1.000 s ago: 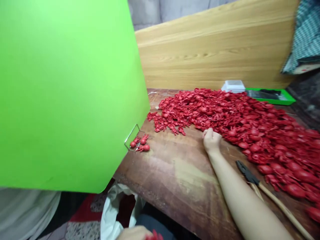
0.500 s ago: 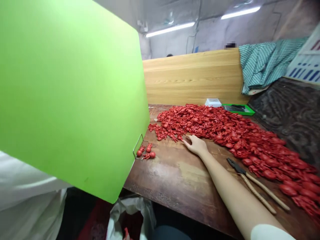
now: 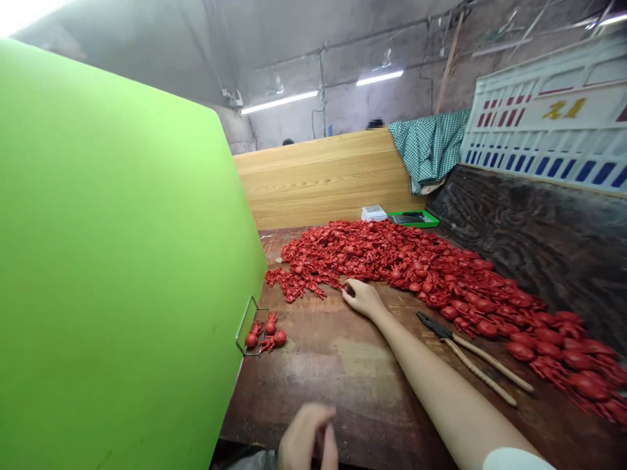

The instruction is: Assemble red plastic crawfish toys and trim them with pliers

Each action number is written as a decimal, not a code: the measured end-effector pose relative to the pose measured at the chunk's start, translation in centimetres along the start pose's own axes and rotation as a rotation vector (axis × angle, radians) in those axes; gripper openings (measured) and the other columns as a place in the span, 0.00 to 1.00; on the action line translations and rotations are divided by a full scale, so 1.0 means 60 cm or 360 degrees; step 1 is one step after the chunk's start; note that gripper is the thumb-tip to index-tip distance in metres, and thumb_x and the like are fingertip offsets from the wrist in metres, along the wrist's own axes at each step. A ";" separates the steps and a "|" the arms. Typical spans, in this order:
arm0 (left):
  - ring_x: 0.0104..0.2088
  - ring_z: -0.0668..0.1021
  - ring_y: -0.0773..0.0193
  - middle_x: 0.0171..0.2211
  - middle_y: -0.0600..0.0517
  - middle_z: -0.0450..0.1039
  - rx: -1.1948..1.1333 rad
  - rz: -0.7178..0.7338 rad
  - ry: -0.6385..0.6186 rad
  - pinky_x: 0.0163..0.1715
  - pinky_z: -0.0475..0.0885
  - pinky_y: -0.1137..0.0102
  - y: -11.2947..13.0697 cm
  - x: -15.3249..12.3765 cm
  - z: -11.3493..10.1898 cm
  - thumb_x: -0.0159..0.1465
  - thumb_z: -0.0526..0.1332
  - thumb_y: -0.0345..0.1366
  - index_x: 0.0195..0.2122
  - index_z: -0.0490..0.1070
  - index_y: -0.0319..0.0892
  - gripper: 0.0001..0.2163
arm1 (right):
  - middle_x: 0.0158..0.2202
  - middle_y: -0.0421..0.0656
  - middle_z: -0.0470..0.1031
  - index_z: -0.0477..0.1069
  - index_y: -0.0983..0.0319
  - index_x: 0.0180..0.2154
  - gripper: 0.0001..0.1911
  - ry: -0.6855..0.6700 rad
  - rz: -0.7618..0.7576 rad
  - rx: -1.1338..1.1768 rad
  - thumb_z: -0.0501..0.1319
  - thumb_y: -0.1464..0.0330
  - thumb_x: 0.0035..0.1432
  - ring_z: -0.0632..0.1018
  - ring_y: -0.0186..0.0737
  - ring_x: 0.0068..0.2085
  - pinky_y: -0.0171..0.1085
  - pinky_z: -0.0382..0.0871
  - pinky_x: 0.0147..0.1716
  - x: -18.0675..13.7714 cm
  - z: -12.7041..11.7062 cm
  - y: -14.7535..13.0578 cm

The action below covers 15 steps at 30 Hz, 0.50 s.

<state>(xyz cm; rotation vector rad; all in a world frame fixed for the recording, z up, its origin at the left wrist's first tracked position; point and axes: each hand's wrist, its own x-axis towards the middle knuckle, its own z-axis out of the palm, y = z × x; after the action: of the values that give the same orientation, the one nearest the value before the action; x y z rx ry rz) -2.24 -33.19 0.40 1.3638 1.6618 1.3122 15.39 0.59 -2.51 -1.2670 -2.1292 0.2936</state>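
My right hand point(image 3: 362, 299) rests on the brown wooden table point(image 3: 313, 385) with its fingertips at the near edge of a large heap of red moulded plastic pieces point(image 3: 392, 261). Its fingers look slightly apart, and it holds nothing I can see. My left hand point(image 3: 308, 437) hangs blurred at the bottom edge, near the table's front, with no red piece showing in it. A small wire frame point(image 3: 252, 326) stands by a few loose red pieces point(image 3: 268, 333). Pliers with long pale handles point(image 3: 465, 346) lie between my right forearm and the heap.
A large green board point(image 3: 112, 261) blocks the left side. A wooden panel point(image 3: 318, 176) backs the table, with a white box point(image 3: 373, 213) and a green tray point(image 3: 414, 219) before it. A checked cloth point(image 3: 428, 147) hangs over the panel, beside a dark wood-grain surface point(image 3: 529, 241).
The view has tilted up, showing more of the room. My left hand has moved up from the bottom edge, and the red pieces seen at it earlier no longer show. My right hand stays by the heap.
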 end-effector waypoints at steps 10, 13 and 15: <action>0.43 0.83 0.53 0.56 0.33 0.75 -0.0818 0.0115 0.0362 0.39 0.83 0.60 -0.003 0.407 0.185 0.57 0.71 0.60 0.52 0.74 0.40 0.31 | 0.39 0.48 0.86 0.77 0.59 0.46 0.15 0.0238 -0.0109 0.0229 0.54 0.63 0.68 0.84 0.46 0.35 0.40 0.75 0.39 -0.007 0.002 -0.012; 0.43 0.84 0.54 0.60 0.31 0.73 -0.0965 0.0048 0.0322 0.40 0.83 0.60 -0.032 0.419 0.184 0.55 0.73 0.60 0.56 0.72 0.41 0.34 | 0.42 0.50 0.86 0.78 0.60 0.47 0.16 0.0203 -0.0182 0.0342 0.53 0.63 0.70 0.83 0.44 0.34 0.39 0.76 0.37 -0.014 0.013 -0.023; 0.46 0.84 0.53 0.56 0.34 0.78 -0.0998 0.0049 0.0322 0.45 0.82 0.60 -0.040 0.422 0.174 0.55 0.75 0.57 0.52 0.75 0.41 0.31 | 0.41 0.48 0.86 0.79 0.59 0.46 0.16 0.0099 -0.0244 0.0435 0.55 0.61 0.71 0.83 0.43 0.33 0.38 0.77 0.35 -0.017 0.017 -0.032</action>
<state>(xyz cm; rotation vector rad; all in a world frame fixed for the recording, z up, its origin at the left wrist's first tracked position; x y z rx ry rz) -0.83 -5.84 -1.96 0.9037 1.1861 1.8357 13.74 -1.14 -2.81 -0.9402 -2.0386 0.4552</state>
